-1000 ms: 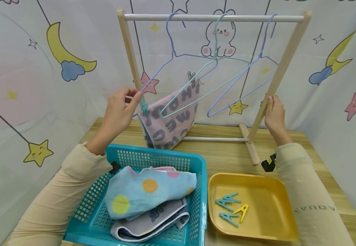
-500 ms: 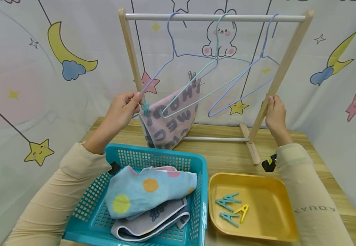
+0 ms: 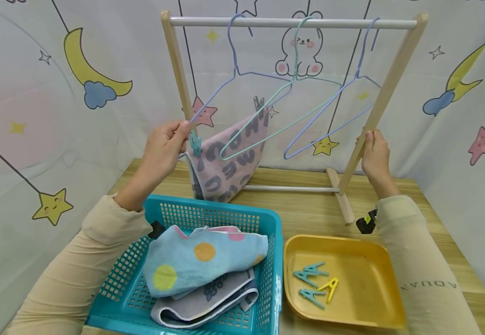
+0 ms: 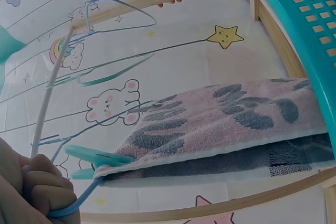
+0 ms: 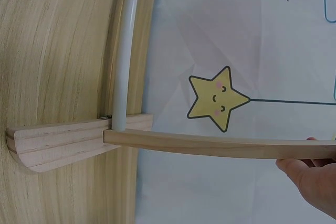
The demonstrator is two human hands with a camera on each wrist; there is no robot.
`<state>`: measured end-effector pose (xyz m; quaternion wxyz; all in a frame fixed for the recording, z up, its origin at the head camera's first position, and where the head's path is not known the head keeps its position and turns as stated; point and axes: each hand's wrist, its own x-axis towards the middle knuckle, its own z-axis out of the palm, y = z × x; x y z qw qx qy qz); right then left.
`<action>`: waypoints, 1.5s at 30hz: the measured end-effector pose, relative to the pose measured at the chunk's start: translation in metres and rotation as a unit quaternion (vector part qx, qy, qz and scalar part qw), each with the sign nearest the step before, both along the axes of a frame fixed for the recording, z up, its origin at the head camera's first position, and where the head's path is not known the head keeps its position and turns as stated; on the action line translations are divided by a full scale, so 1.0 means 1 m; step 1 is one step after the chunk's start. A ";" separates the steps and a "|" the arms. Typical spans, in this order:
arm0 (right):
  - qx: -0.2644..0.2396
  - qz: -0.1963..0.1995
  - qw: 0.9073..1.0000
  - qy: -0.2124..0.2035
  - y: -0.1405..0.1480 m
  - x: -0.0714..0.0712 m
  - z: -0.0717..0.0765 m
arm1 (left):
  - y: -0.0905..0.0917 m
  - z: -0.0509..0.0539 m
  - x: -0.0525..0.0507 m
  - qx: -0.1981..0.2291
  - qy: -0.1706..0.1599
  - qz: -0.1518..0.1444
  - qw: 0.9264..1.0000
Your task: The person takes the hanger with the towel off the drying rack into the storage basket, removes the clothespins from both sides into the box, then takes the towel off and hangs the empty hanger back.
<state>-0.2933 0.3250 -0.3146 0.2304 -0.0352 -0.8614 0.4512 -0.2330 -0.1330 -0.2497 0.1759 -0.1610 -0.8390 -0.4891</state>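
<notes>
Ideally, the left hand (image 3: 165,146), pinching the blue hanger (image 4: 86,196) with the pegged pink towel (image 3: 225,172) just to its right, should move gently while the right hand (image 3: 375,156), gripping the wooden post (image 3: 387,88), prevents wobble.

A star-printed backdrop (image 3: 263,51), probably cloth, hangs behind the wood-grain table (image 3: 301,214).

Beige sleeves (image 3: 60,272) — dark lettering (image 3: 432,284) on right

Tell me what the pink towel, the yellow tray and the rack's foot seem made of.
Pink towel: likely terry cloth, matt, by its fuzzy pile; fibre unclear.
Yellow tray: probably plastic, slightly shiny, with rounded, moulded-looking corners.
Rack's foot: apparently wood, smooth and pale, by its grain lines.
</notes>
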 end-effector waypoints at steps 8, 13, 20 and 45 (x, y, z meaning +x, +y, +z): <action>-0.005 0.001 1.000 0.002 -0.003 0.000 0.000 | -0.004 0.010 0.007 0.012 0.012 0.017 1.000; -0.003 0.004 1.000 -0.001 -0.003 0.000 0.001 | -0.008 0.020 0.015 0.002 0.026 0.031 0.999; -0.012 0.013 1.000 -0.007 -0.001 -0.001 0.001 | -0.019 0.034 0.029 -0.007 0.053 0.045 0.998; -0.007 0.005 1.000 -0.010 0.008 -0.005 0.000 | -0.070 0.062 0.094 0.023 0.045 0.080 0.995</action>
